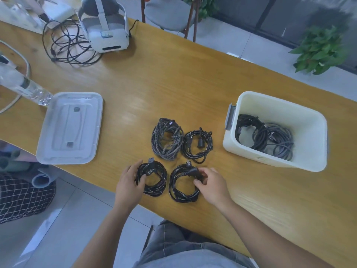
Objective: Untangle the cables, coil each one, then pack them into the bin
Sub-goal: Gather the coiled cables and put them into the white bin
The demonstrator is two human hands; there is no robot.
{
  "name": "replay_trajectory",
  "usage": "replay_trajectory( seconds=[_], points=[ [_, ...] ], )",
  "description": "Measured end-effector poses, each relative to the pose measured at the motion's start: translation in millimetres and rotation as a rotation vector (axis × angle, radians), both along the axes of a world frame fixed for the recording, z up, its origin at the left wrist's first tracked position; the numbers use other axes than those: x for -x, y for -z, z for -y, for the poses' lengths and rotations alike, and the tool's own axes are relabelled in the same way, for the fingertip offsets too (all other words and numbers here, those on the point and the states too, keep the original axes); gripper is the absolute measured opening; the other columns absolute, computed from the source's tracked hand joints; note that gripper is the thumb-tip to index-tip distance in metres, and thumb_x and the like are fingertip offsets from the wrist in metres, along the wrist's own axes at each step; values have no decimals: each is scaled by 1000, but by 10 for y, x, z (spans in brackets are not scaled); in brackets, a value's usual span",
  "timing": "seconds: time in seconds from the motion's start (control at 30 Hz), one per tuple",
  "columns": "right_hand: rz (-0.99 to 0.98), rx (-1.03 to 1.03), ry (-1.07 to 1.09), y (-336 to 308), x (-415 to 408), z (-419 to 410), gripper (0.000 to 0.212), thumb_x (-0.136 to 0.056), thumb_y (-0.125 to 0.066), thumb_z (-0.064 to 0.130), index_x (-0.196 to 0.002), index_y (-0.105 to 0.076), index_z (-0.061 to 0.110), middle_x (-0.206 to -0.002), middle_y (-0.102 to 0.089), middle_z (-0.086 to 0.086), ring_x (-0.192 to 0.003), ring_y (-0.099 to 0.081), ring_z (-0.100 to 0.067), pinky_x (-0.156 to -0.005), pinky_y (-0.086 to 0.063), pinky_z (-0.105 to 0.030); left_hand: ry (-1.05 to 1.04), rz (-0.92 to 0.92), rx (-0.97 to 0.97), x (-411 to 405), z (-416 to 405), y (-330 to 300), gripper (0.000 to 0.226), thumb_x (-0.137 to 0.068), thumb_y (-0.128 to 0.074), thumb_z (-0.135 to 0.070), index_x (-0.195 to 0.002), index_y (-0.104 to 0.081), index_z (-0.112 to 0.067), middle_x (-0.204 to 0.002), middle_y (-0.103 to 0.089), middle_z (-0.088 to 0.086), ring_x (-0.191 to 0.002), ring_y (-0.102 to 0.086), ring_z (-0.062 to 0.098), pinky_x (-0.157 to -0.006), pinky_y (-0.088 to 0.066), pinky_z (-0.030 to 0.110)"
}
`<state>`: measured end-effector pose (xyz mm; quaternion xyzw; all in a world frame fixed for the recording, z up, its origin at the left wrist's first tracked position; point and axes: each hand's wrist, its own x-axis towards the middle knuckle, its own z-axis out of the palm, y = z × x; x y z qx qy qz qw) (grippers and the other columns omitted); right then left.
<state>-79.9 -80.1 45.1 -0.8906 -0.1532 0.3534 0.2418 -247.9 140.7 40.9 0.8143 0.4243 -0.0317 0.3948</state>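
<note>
Grey trousers [185, 248] fill the near edge, and just beyond them two coiled glossy black cables lie side by side on the long yellow wooden table [193, 84]: the left coil [154, 180] under the left hand [128, 182], the right coil [182, 187] under the right hand [212, 183]. Beyond these lie a braided grey coil [167, 139] and a thinner black coil [198, 146], touching each other. To the right stands the cream plastic bin [301, 165], already holding dark coiled cables [270, 138]. A translucent grey lid [58, 151] lies to the left; a white headset [105, 26] rests farther off. Pale floor tiles [58, 219] and a potted plant [320, 49] surround the table. The left hand's fingers curl over its coil's edge; the right hand pinches its coil near the plug.
</note>
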Motion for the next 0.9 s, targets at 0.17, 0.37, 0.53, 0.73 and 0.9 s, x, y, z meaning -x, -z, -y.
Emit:
replay_trajectory(
  seconds=[0.17,0.37,0.53,0.73,0.9],
  points=[
    [-18,-10,52,51,-25,16,32,-96,-70,25,-127,-68,31,-114,-62,7,-86,-61,-4,-70,-45,-13,-8,23,19,-11,-92,4,35,-98,-67,-22,-132,-67,-28,-113,-64,-5,-92,-59,9,-71,-45,29],
    [-153,-121,207,15,-106,47,30,-99,-62,10,-121,-72,27,-98,-73,8,-59,-72,-17,-69,-64,-38,-47,72,36,4,-78,-18,26,-98,-68,-19,-122,-73,-29,-112,-68,-12,-103,-61,13,-80,-53,35],
    [-164,-194,257,-231,-185,77,29,-100,-64,12,-124,-73,25,-92,-76,1,-62,-73,-17,-66,-62,-27,-122,166,112,-63,-5,-160,25,-99,-68,-17,-117,-72,-33,-107,-71,-10,-100,-61,2,-73,-45,15],
    [-137,-285,320,-643,-338,232,25,-100,-65,17,-119,-74,31,-92,-78,6,-65,-75,-16,-70,-63,-31,-110,268,146,-378,35,-459,26,-99,-68,-21,-118,-73,-37,-110,-71,-11,-97,-60,-11,-71,-44,10],
    [-94,-413,457,-975,-525,514,26,-98,-68,12,-116,-77,27,-103,-78,11,-79,-75,-15,-67,-65,-35,-55,413,228,-845,138,-803,27,-98,-70,-14,-114,-73,-35,-104,-72,-12,-93,-64,-7,-68,-51,12]
  ],
)
